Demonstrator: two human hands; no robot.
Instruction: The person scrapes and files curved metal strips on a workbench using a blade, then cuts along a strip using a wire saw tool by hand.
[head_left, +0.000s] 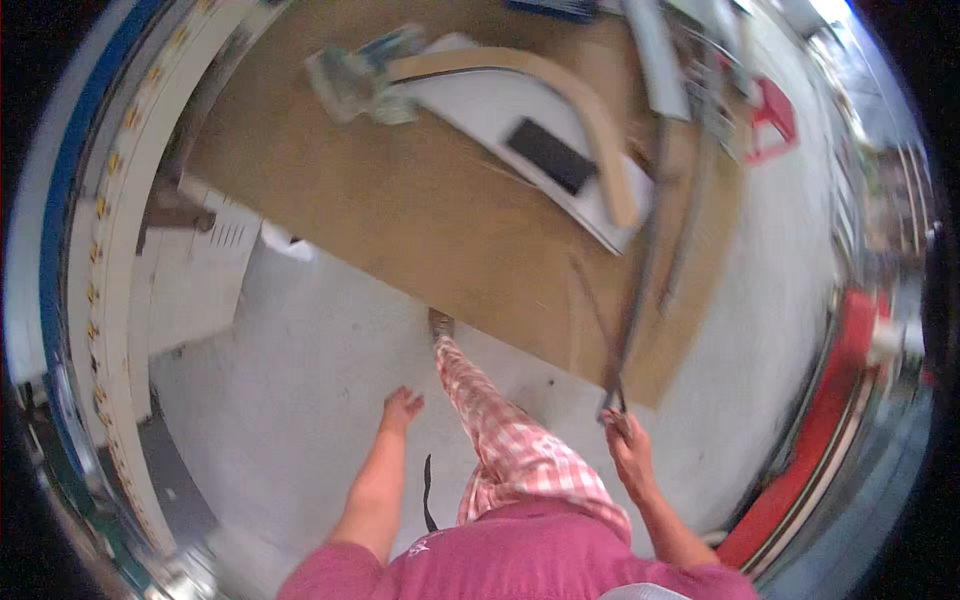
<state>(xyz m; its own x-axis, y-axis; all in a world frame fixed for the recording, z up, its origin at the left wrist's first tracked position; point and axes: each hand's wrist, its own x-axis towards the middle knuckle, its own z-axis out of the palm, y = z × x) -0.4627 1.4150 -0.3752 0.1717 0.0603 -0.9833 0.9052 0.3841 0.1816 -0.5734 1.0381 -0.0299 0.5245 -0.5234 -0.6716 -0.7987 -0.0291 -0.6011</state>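
Note:
My right hand (pixel 627 440) is closed around the near end of a long, thin dark strip (pixel 642 255) at the table's near right corner. From there the strip runs away over the brown tabletop (pixel 400 220); blur hides its exact kind. My left hand (pixel 403 406) hangs over the floor, short of the table edge, fingers loosely bent and nothing visible in them. On the table a curved pale wooden piece (pixel 560 85) lies across a white board (pixel 480 105). A black flat rectangular object (pixel 550 155) rests on the board, inside the curve.
Crumpled pale cloth or gloves (pixel 365 75) lie by the curve's left end. Long metal pieces (pixel 705 150) line the table's right side. A red stool (pixel 772 120) stands beyond. White cabinet (pixel 195 275) is at left, a red beam (pixel 810 440) at right.

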